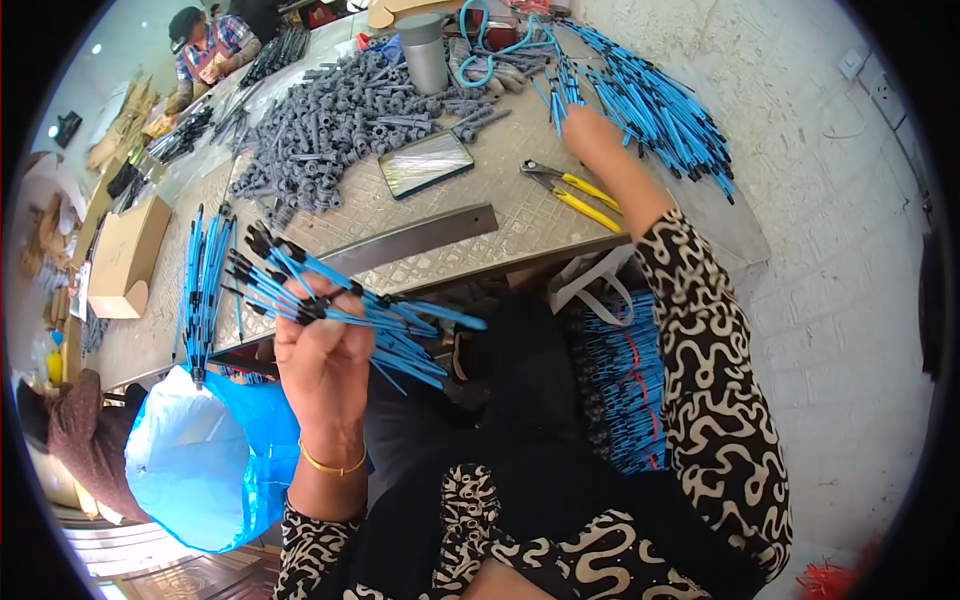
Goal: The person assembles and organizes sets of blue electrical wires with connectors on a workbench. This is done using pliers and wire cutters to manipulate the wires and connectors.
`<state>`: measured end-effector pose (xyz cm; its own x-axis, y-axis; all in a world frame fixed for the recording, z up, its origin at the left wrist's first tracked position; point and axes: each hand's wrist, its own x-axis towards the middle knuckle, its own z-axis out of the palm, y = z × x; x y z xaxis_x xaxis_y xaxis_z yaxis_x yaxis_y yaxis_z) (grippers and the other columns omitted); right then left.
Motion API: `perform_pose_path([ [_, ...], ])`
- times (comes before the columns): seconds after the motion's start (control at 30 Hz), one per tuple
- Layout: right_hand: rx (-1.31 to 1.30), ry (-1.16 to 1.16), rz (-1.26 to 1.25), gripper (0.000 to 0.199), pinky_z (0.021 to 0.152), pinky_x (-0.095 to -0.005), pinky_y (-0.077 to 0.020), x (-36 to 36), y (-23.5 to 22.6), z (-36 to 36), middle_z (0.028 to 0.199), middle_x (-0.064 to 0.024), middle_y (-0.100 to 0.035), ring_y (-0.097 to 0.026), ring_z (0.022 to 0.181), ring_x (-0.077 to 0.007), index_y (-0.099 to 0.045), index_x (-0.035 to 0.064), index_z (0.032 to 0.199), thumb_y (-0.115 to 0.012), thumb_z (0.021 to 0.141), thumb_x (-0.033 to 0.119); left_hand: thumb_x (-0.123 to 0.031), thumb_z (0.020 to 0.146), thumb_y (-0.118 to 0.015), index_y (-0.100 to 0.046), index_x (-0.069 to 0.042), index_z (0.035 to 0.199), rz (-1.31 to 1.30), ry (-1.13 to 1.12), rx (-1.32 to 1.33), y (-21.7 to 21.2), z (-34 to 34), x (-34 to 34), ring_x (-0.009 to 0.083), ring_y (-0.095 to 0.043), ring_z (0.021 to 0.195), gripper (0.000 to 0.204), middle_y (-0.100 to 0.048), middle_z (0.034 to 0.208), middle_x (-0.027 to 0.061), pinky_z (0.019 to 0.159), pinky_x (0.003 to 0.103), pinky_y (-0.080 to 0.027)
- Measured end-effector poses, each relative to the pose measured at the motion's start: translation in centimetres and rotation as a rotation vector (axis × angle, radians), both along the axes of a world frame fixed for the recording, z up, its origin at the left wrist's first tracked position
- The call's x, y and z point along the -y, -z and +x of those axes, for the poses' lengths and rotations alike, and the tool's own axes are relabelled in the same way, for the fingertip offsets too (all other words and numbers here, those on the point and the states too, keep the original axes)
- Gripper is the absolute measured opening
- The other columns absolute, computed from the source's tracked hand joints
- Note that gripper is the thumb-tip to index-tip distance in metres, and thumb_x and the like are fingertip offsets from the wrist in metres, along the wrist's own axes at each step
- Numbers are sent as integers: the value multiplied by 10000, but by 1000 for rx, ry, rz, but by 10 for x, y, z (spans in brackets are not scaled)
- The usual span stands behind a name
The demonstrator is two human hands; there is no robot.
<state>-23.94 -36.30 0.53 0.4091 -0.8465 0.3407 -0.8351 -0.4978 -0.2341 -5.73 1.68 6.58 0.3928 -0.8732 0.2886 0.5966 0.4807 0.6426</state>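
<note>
My left hand [325, 345] is closed around a loose bundle of thin blue rods with black ends [410, 318], held in front of the table's near edge. The rods fan out to both sides of the fist. Stretched far forward, my right hand [592, 135] is at the near left side of a large heap of similar blue rods [660, 95]. Its fingertips touch a few rods there, but the fingers are mostly hidden, so their grip is unclear. Another group of blue rods [205, 285] hangs over the table's front edge at left.
Grey plastic plugs [325, 125] lie piled mid-table around a grey cup [424, 55]. Nearer are a dark-framed rectangular glossy object [427, 163], a metal bar [420, 238] and yellow-handled pliers [575, 193]. A cardboard box [130, 258], blue bag [268, 445] and co-worker [212, 50] are left.
</note>
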Motion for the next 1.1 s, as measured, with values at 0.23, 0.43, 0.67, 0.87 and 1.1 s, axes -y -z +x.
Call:
perform_pose_path([
  [0.23, -221, 138, 225, 247, 679, -421, -490, 31, 0, -9, 899, -188, -629, -614, 865, -332, -624, 6, 903, -483, 784, 169, 28, 819, -535, -511, -32, 983, 340, -392, 153, -8, -15, -7, 201, -618, 606, 176, -624, 869, 162, 565, 279, -506],
  [0.43, 621, 111, 421, 114, 409, -306, -366, 5, 6, -46, 624, -51, -503, -452, 477, -154, -504, 51, 756, -501, 788, 160, 30, 814, -572, -529, -38, 933, 142, -590, 217, 20, 4, -4, 182, -618, 616, 144, -626, 812, 109, 572, 268, -510],
  [0.67, 1429, -167, 945, 201, 347, -201, -221, -97, -21, -68, 542, 42, -313, -269, 408, -41, -409, 119, 729, -465, 904, 199, 25, 809, -595, -543, -43, 895, 85, -761, 156, 28, 15, -6, 165, -615, 628, 121, -619, 801, 71, 604, 270, -520],
  [0.87, 1234, -324, 429, 175, 402, -201, -237, -198, -10, -41, 565, 47, -343, -306, 463, -35, -449, 102, 761, -476, 919, 174, 7, 812, -606, -544, -39, 890, 22, -969, 80, 27, 36, 8, 157, -612, 674, 110, -607, 788, 53, 642, 268, -527],
  [1.1, 818, -741, 153, 174, 471, -249, -330, -279, -6, -7, 607, -20, -446, -422, 509, -108, -517, 36, 775, -518, 895, 163, -31, 834, -588, -541, -21, 898, -40, -1047, 115, 25, 65, 17, 168, -612, 737, 79, -596, 791, 55, 698, 300, -524],
])
